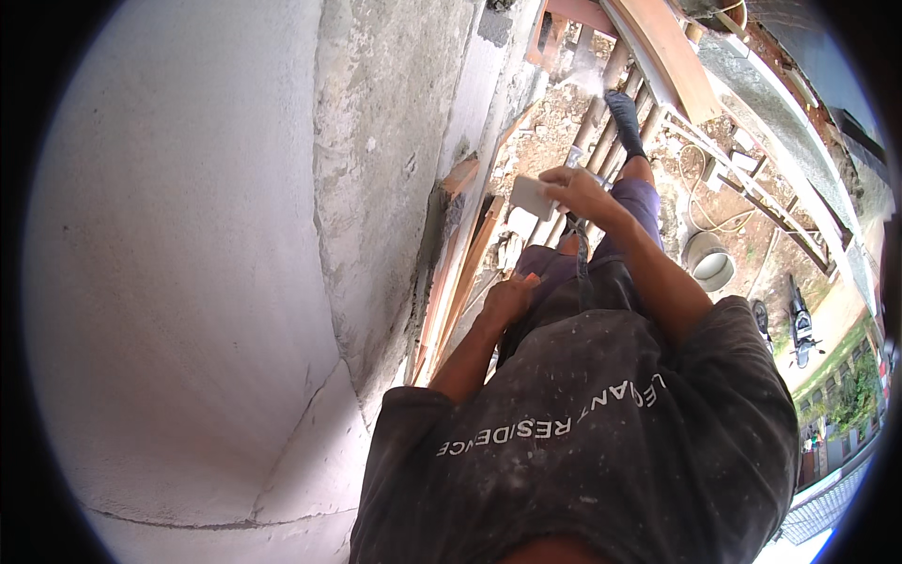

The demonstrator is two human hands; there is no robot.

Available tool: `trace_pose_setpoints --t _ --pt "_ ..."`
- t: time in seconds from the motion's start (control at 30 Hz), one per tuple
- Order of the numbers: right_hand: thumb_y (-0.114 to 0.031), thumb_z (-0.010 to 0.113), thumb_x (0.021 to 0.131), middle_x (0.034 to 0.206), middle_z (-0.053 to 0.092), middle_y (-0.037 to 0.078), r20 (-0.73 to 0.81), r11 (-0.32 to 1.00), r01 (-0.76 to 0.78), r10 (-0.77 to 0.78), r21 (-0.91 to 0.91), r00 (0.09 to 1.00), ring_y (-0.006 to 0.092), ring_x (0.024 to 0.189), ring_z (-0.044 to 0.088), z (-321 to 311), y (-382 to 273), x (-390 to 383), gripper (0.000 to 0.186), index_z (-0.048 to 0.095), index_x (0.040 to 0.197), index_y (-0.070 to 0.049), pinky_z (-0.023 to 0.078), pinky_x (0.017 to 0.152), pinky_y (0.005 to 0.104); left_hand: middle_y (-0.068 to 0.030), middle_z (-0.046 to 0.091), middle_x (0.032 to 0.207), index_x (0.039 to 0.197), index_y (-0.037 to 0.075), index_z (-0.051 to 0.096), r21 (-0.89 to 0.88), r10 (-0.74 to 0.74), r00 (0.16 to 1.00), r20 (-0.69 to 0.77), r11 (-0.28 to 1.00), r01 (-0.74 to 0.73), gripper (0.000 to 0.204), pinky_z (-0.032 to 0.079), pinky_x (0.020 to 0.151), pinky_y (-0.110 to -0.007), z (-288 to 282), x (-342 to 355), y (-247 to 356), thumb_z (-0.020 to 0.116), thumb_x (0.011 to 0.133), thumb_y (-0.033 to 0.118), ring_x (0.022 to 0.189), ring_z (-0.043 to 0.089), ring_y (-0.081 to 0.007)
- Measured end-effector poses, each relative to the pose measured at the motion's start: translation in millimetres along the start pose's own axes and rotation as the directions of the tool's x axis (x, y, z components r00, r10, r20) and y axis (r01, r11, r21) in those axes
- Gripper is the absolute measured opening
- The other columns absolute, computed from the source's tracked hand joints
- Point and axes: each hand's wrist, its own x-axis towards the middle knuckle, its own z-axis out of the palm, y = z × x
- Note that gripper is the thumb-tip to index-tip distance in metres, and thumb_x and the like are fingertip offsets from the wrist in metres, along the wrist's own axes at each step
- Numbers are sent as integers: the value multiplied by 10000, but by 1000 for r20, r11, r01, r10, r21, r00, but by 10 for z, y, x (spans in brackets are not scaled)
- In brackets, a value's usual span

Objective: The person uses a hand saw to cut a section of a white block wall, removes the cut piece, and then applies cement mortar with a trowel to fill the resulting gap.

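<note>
My right hand is closed on a flat grey rectangular piece, held out over bamboo poles; dust drifts near the poles. My left hand is closed on a small orange object by my thigh, mostly hidden by the fingers. A dark strap hangs between my legs. My dark-shod foot rests on the poles.
A plastered wall with rough concrete edging fills the left, beside upright timber boards. Wooden planks are at the top. Far below are dirt ground, a concrete ring, a hose, a white frame and a parked motorbike.
</note>
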Motion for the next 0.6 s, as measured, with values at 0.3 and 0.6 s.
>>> trace_pose_setpoints --t 0.3,0.6 --pt "-234 688 699 986 663 157 476 958 200 -81 -205 875 266 942 635 1820 563 80 423 653 1075 -43 489 828 362 -222 628 1048 1148 160 588 2 -126 971 201 992 128 318 496 802 -473 391 -474 -332 388 915 242 932 637 -368" --pt "-247 658 824 1012 671 112 116 982 167 -156 -88 981 256 961 641 2783 782 94 310 632 1063 -51 480 846 336 -232 635 1014 1070 75 618 17 -161 965 209 987 161 305 514 786 -465 749 -768 -626 457 872 242 903 643 -366"
